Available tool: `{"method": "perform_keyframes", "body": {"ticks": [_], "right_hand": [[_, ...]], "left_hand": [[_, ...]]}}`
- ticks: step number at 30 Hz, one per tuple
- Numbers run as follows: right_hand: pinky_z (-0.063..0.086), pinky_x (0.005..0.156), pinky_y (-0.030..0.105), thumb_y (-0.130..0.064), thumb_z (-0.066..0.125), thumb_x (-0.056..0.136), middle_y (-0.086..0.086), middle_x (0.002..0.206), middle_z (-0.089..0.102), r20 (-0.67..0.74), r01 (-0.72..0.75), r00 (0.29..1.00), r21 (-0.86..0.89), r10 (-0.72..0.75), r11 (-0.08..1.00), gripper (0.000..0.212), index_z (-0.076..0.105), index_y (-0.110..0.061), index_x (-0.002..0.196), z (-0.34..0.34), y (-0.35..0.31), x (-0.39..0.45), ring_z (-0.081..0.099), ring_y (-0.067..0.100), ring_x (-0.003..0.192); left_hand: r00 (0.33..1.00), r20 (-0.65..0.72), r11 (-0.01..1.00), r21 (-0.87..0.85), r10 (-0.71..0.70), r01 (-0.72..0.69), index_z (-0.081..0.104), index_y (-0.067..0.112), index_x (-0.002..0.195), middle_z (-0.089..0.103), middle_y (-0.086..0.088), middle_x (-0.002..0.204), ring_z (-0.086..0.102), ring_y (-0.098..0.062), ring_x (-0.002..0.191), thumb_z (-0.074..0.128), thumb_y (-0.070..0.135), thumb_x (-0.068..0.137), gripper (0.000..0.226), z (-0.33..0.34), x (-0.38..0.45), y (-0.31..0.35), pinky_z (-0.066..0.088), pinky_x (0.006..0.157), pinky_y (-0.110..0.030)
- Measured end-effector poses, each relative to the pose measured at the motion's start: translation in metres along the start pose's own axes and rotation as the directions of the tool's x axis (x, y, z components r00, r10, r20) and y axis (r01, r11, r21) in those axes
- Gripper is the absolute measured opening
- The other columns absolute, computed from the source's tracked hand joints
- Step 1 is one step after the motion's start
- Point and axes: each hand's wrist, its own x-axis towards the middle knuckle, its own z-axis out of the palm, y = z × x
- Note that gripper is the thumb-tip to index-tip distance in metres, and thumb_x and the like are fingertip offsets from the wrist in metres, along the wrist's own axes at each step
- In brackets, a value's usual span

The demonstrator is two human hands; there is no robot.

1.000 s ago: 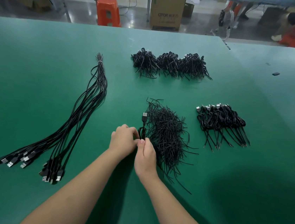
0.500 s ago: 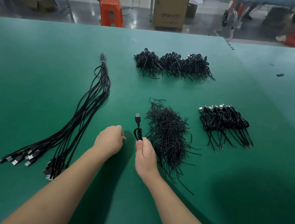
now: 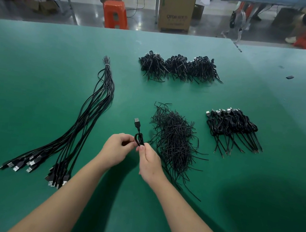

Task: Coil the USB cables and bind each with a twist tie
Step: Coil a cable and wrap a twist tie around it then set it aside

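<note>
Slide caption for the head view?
Both hands, left and right, hold a coiled USB cable beside loose twist ties.

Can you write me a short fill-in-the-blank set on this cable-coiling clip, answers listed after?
1. The coiled cable is held by the right hand and the left hand, with its USB plug pointing ____ from the person.
2. The loose pile of twist ties lies to the ____ of the hands.
3. The uncoiled cables are bound together at their ____ end.
4. On the green table, the far row holds ____ heaps of finished cables.

Answers: away; right; far; three
</note>
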Motion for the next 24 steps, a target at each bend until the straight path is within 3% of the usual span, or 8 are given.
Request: {"method": "perform_keyframes", "body": {"ticks": [4,9,13,15,18,20,21,24], "right_hand": [[0.051,0.074,0.052,-0.029,0.032,0.108,-0.004,0.074,0.052,-0.007,0.006,1.000,0.008,-0.006,1.000,0.028,0.051,-0.014,0.095,0.000,0.001,0.000,0.056,0.029,0.072],[0.052,0.075,0.048,-0.029,0.032,0.107,0.003,0.087,0.062,-0.003,0.016,1.000,0.020,-0.016,1.000,0.028,0.055,-0.015,0.113,-0.001,0.003,0.002,0.054,0.022,0.070],[0.053,0.075,0.049,-0.027,0.034,0.107,0.001,0.092,0.063,-0.030,0.019,0.999,0.023,-0.018,1.000,0.026,0.054,-0.014,0.116,0.001,0.004,0.002,0.053,0.021,0.070],[0.052,0.073,0.050,-0.026,0.034,0.107,0.005,0.091,0.064,-0.051,0.016,0.999,0.013,-0.015,1.000,0.025,0.055,-0.011,0.112,0.002,0.004,0.002,0.056,0.025,0.069],[0.052,0.057,0.042,-0.026,0.033,0.107,0.004,0.075,0.055,-0.067,0.007,0.998,0.017,-0.006,1.000,0.025,0.051,-0.010,0.099,0.002,0.005,0.004,0.056,0.022,0.055],[0.046,0.042,0.031,-0.028,0.033,0.106,0.009,0.072,0.053,-0.056,-0.006,0.998,0.026,0.007,1.000,0.026,0.049,-0.012,0.093,0.001,0.006,0.005,0.052,0.016,0.046],[0.043,0.039,0.027,-0.028,0.033,0.106,0.012,0.073,0.054,-0.043,-0.013,0.999,0.036,0.015,0.999,0.026,0.049,-0.013,0.093,0.001,0.006,0.005,0.051,0.016,0.045],[0.042,0.037,0.026,-0.031,0.036,0.106,0.007,0.072,0.056,0.029,-0.038,0.999,0.076,0.035,0.996,0.024,0.056,-0.019,0.101,0.001,0.007,0.008,0.048,0.010,0.044]], "left_hand": [[0.998,-0.016,0.990,-0.126,-0.066,0.063,0.073,0.024,0.079,0.059,0.022,0.056,0.045,0.004,0.051,0.068,0.015,0.092,0.018,0.005,-0.001,-0.002,0.033,0.052,-0.011],[0.986,0.028,0.929,-0.332,-0.166,0.166,0.075,0.022,0.077,0.059,0.004,0.061,0.047,-0.012,0.059,0.068,0.013,0.093,0.020,0.008,-0.004,-0.008,0.038,0.060,-0.026],[0.978,0.064,0.917,-0.340,-0.199,0.209,0.074,0.018,0.073,0.057,0.004,0.058,0.045,-0.012,0.056,0.068,0.010,0.091,0.020,0.012,-0.006,-0.007,0.040,0.052,-0.019],[0.977,0.031,0.953,-0.218,-0.211,0.213,0.072,0.019,0.075,0.062,0.008,0.059,0.050,-0.011,0.055,0.070,0.013,0.088,0.015,0.013,-0.005,-0.004,0.042,0.053,-0.019],[0.996,-0.050,0.965,0.250,-0.073,0.083,0.069,0.024,0.082,0.066,0.011,0.076,0.060,-0.010,0.068,0.066,0.020,0.087,0.007,0.010,-0.009,0.004,0.048,0.061,-0.023],[0.968,-0.068,0.783,0.602,0.244,-0.155,0.067,0.019,0.083,0.060,0.004,0.082,0.059,-0.018,0.074,0.068,0.016,0.084,0.003,0.007,-0.016,0.008,0.050,0.059,-0.032],[0.907,-0.011,0.634,0.719,0.421,-0.286,0.066,0.015,0.080,0.058,0.001,0.080,0.058,-0.022,0.073,0.071,0.011,0.080,0.006,0.005,-0.018,0.007,0.049,0.055,-0.034],[0.698,0.220,0.287,0.796,0.682,-0.532,0.069,0.013,0.079,0.063,-0.004,0.085,0.062,-0.027,0.087,0.052,0.006,0.076,0.018,-0.003,-0.019,0.011,0.049,0.063,-0.036]]}}
